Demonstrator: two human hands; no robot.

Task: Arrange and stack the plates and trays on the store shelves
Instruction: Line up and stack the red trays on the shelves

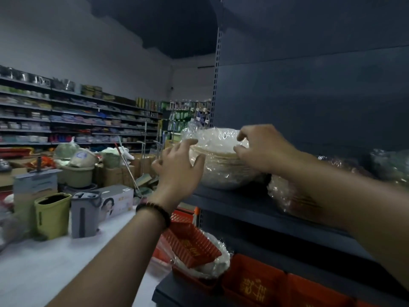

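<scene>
A stack of cream plates wrapped in clear plastic (223,165) stands at the left end of a dark shelf (254,204). My left hand (179,169) is at the stack's left side, fingers spread and curled toward the wrap. My right hand (263,147) rests on the stack's upper right rim, fingers bent onto the plastic. Neither hand lifts it; whether they grip it is unclear. A second wrapped stack (287,198) lies behind my right forearm, partly hidden.
Red plastic baskets (194,244) and red trays (254,282) fill the shelf below. More wrapped goods (389,165) sit at the shelf's right. On the floor to the left stand a yellow bin (52,214), a grey bin (85,213) and boxes. Stocked shelves line the far wall.
</scene>
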